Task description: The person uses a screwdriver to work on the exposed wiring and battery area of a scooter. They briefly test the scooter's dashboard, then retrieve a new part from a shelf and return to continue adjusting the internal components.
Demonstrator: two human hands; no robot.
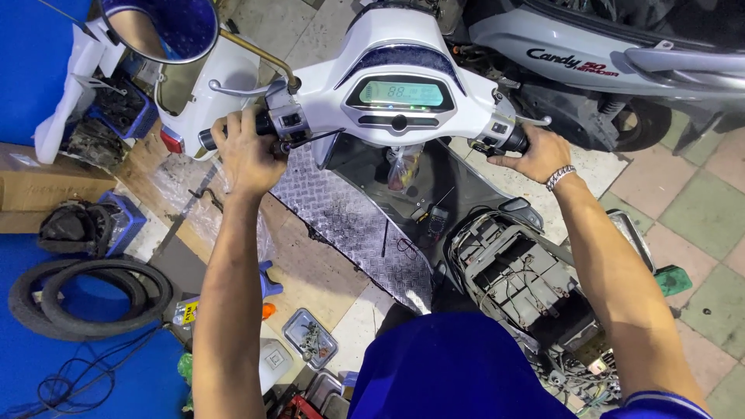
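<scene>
I have both hands on the white scooter handlebar [403, 58], which spans the far middle of my view. My left hand [247, 151] is wrapped shut around the left grip [208, 140], just below the brake lever [237, 89] and beside the switch cluster [285, 120]. My right hand [539, 154] is closed around the right grip [514, 141], with a metal bracelet [560, 177] on that wrist. Between the hands sits the lit green display [401, 94] in its dark oval housing.

Below the handlebar, the floorboard carries a sheet of diamond-pattern metal plate [357, 225], and a small plastic bag [402, 167] hangs in front of the leg shield. Nearer to me on the right, the seat is off and the open compartment [516, 275] shows loose wiring.

At far left a round mirror [159, 27] stands on its stalk. Two black tyres [85, 299] lie on the floor at near left, and a small metal tray of screws [310, 337] rests near my left elbow. A second, grey scooter [590, 54] is parked at far right.
</scene>
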